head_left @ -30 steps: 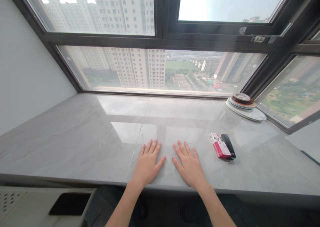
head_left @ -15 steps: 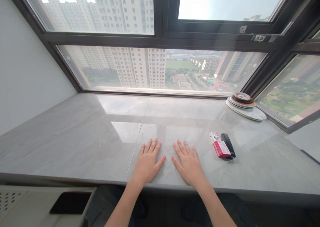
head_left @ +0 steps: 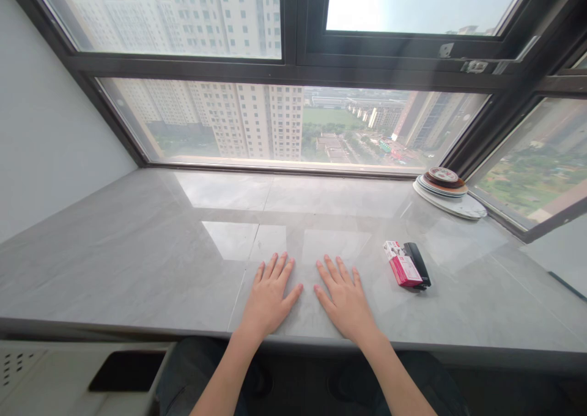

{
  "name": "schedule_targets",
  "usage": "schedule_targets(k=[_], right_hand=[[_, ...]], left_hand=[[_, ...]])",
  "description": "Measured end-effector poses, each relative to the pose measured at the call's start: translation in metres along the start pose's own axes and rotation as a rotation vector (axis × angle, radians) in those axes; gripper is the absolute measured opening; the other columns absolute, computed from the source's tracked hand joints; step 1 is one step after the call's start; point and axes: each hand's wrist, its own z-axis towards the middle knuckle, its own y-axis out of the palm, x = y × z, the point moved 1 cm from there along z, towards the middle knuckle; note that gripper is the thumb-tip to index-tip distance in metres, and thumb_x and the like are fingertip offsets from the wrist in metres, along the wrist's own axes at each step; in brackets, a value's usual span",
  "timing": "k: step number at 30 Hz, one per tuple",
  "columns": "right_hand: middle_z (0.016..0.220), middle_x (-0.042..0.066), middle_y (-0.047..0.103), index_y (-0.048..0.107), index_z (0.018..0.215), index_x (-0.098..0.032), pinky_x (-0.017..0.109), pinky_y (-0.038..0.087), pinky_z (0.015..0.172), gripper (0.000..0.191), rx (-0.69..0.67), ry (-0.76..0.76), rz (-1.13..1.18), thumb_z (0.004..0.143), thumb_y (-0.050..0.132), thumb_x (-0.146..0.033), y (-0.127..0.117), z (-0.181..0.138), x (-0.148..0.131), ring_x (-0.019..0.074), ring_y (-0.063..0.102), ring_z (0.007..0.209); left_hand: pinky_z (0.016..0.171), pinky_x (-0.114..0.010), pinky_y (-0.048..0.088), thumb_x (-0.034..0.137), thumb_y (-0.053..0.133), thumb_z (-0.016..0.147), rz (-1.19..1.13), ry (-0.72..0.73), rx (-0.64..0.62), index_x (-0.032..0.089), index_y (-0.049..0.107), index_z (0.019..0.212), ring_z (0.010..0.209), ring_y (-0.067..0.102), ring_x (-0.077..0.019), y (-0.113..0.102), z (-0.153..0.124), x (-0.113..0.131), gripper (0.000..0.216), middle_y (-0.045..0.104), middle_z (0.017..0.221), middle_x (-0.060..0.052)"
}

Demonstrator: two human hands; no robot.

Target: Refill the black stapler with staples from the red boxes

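Observation:
My left hand (head_left: 268, 297) lies palm down on the grey tiled sill (head_left: 137, 269), its fingers stretched out and apart, holding nothing. Beside it, with a narrow gap between the thumbs, my right hand (head_left: 345, 297) rests flat in the same way, also holding nothing. To the right of my right hand is a small pink and white box (head_left: 402, 264). It leans against a black stapler (head_left: 418, 266), which is partly hidden behind it. Neither hand touches the box or the stapler.
A stack of round plates or mats (head_left: 444, 189) sits in the far right corner by the window frame (head_left: 293, 70). Below the sill's front edge, at left, stands a pale cabinet-like unit (head_left: 50, 379) with a dark recess or panel.
Both hands stay flat in place on the sill. The whole view has shifted very slightly; no object has visibly moved.

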Motion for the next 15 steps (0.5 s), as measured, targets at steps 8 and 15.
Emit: schedule_targets(k=[8,15], right_hand=[[0.174,-0.006,0.012,0.021,0.166,-0.039,0.059,0.007,0.128,0.061,0.011,-0.005,-0.010,0.107,0.029,-0.054,0.0004,0.0000,0.0003,0.0279,0.008,0.161],[0.173,-0.004,0.017,0.031,0.164,-0.037,0.060,0.006,0.129,0.061,0.013,0.000,0.117,0.106,0.034,-0.056,0.0007,0.0023,0.0005,0.0283,0.009,0.161]], left_hand=[[0.129,-0.053,0.018,0.057,0.038,0.106,-0.003,-0.011,-0.014,0.033,0.030,0.164,0.160,0.018,-0.0278,-0.0004,0.0006,-0.0001,0.063,0.025,0.172,-0.001],[0.129,-0.052,0.018,0.056,0.037,0.106,-0.012,0.004,0.002,0.032,0.030,0.164,0.160,0.017,-0.0272,-0.0009,-0.0006,-0.0012,0.063,0.024,0.172,-0.001]])
